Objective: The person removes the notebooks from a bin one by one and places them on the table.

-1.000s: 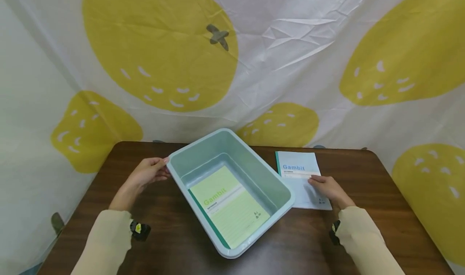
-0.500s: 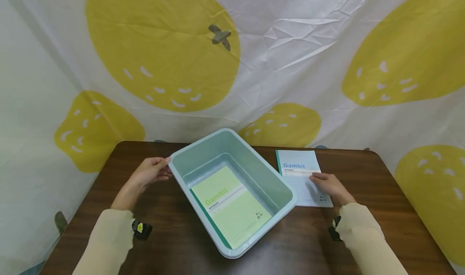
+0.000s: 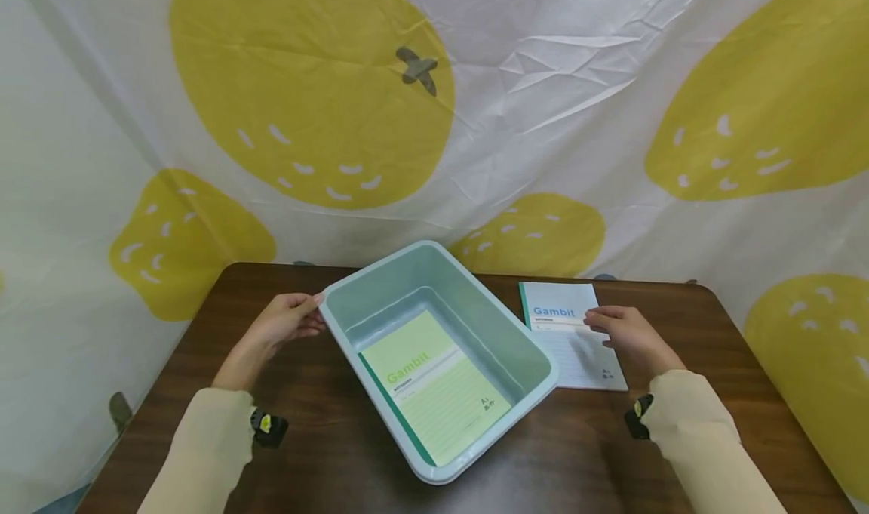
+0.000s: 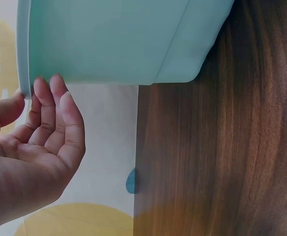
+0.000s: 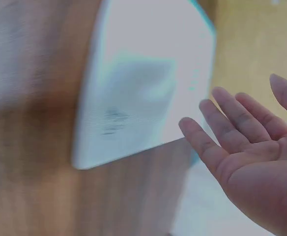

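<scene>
tub (image 3: 475, 314) slanting lengthwise far-left to near-right, left hand (image 3: 287, 319) pinching rim (image 4: 23, 49), right hand (image 3: 630, 334) loose above blue notebook (image 3: 569, 348)

- From the head, the table (image 3: 326, 438) was viewed forward and down.
- From the left wrist, the tub (image 4: 114, 39) was shared, closer.
- From the right, the pale blue notebook (image 5: 138, 88) likewise.

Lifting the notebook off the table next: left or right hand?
Right, I'd say. The right hand holds nothing and is close to the notebook. The left hand grips the tub, which sits between it and the notebook.
</scene>
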Motion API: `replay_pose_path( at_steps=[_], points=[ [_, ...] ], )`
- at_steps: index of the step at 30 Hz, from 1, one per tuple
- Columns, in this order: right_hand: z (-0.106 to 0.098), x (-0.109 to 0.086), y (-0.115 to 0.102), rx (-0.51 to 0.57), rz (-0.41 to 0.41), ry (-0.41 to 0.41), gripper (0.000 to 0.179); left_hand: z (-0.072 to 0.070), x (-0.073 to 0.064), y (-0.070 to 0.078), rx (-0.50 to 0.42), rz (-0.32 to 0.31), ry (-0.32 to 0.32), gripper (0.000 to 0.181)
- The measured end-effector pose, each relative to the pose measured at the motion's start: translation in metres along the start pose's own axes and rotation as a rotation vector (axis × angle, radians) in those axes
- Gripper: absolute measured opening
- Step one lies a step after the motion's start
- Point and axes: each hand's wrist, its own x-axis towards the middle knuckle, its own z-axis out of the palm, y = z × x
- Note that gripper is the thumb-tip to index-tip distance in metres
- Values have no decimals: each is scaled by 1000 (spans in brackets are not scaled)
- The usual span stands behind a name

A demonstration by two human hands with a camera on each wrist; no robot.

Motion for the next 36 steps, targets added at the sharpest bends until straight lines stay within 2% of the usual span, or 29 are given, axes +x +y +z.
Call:
replay_pose_path(
  at_steps=[5, 10, 19, 27, 31, 36],
  points=[
    [-10, -3, -33, -11, -89, 0, 50, 1, 0, 0, -4, -4, 2, 35],
    [-16, -10, -72, -18, -119, -5, 53, 1, -1, 1, 0, -7, 2, 34],
    [-13, -19, -133, 33, -215, -3, 49, 1, -2, 1, 7, -14, 5, 34],
    [12, -14, -170, 77, -304, -33, 41, 0, -2, 2, 18, -13, 3, 35],
    [32, -8, -179, 70, -304, -52, 39, 1, -2, 2, 24, -10, -1, 35],
    [63, 0, -184, 132, -295, -132, 37, 2, -3, 3, 25, -12, 2, 35]
  ],
)
